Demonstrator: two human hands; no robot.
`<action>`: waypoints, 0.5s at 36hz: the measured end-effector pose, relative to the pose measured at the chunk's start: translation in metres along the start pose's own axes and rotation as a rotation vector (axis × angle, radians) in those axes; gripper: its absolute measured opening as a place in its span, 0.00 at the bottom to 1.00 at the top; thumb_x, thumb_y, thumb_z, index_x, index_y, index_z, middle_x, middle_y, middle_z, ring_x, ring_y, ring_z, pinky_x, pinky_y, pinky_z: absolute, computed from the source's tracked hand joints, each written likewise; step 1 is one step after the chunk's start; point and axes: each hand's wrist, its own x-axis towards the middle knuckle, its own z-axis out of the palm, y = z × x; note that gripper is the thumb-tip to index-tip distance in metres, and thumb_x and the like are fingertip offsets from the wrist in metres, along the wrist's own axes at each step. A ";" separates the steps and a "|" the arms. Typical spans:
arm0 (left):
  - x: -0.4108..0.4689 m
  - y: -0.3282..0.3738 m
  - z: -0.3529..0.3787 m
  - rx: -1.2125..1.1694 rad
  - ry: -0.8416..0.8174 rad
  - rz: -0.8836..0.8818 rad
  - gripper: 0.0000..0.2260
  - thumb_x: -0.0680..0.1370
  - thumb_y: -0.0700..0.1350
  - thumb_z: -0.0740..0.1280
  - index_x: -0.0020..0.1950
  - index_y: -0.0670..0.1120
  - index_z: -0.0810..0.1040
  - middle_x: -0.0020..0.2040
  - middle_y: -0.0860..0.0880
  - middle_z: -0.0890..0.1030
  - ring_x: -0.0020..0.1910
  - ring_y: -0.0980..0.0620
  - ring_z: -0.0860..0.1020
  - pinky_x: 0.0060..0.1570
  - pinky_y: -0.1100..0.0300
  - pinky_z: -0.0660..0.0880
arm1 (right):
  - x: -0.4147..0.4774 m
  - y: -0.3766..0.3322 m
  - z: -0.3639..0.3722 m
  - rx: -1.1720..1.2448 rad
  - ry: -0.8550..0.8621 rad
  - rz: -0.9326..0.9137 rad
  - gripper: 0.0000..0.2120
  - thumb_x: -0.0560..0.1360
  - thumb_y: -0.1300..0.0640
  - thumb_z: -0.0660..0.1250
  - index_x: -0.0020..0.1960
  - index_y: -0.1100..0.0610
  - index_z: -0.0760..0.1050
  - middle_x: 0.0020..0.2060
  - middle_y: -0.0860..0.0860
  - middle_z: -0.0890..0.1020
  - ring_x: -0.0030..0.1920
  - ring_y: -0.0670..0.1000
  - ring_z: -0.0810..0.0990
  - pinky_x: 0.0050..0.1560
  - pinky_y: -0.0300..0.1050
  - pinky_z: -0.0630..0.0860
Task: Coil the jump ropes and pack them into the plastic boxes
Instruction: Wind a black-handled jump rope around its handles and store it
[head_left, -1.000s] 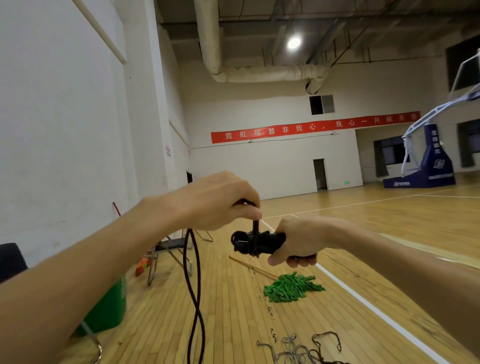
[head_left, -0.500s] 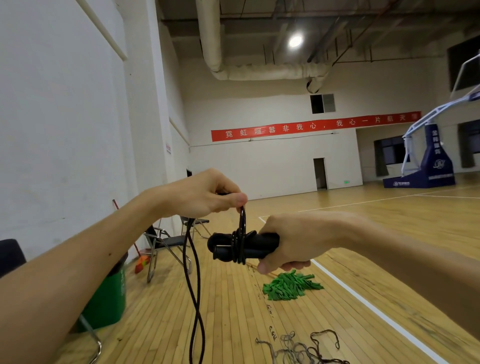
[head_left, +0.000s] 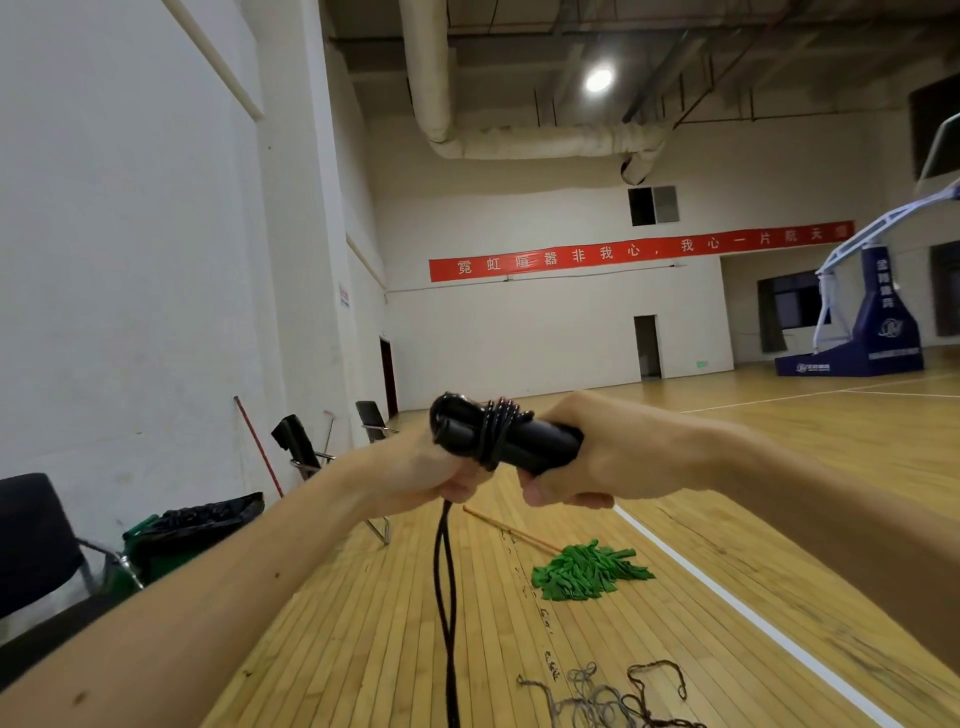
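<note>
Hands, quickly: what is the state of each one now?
Left hand: closed around the thin black rope cord.
Right hand: closed around the black jump-rope handles.

— How were the hands?
— Both were raised, forearms reaching forward. The right hand (head_left: 618, 457) was curled round the handles (head_left: 530, 440).
— And the left?
— The left hand (head_left: 431, 470) was just beside it, gripping the rope (head_left: 445, 577) that hung below.

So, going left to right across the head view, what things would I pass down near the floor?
Black chair, green bin, folding chair, dangling jump rope, green mop head, blue basketball stand.
</note>
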 end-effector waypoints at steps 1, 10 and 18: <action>0.000 0.002 0.006 -0.049 -0.019 -0.015 0.07 0.80 0.43 0.58 0.44 0.45 0.71 0.29 0.55 0.64 0.28 0.58 0.60 0.30 0.66 0.63 | 0.000 0.002 0.000 0.017 0.020 0.006 0.06 0.77 0.61 0.71 0.47 0.63 0.77 0.30 0.53 0.77 0.30 0.53 0.75 0.33 0.39 0.75; 0.004 0.000 0.036 -0.246 0.137 -0.093 0.18 0.85 0.54 0.52 0.40 0.48 0.66 0.28 0.53 0.61 0.26 0.55 0.58 0.26 0.64 0.60 | 0.008 0.014 0.002 0.142 0.136 0.077 0.11 0.77 0.59 0.72 0.50 0.68 0.77 0.27 0.50 0.77 0.27 0.50 0.73 0.30 0.40 0.72; -0.004 -0.013 0.053 -0.048 0.140 -0.103 0.21 0.84 0.60 0.50 0.48 0.44 0.71 0.29 0.53 0.68 0.28 0.55 0.65 0.29 0.62 0.65 | 0.010 0.032 -0.010 0.124 0.252 0.177 0.10 0.77 0.57 0.73 0.47 0.65 0.77 0.30 0.53 0.78 0.28 0.49 0.74 0.33 0.43 0.72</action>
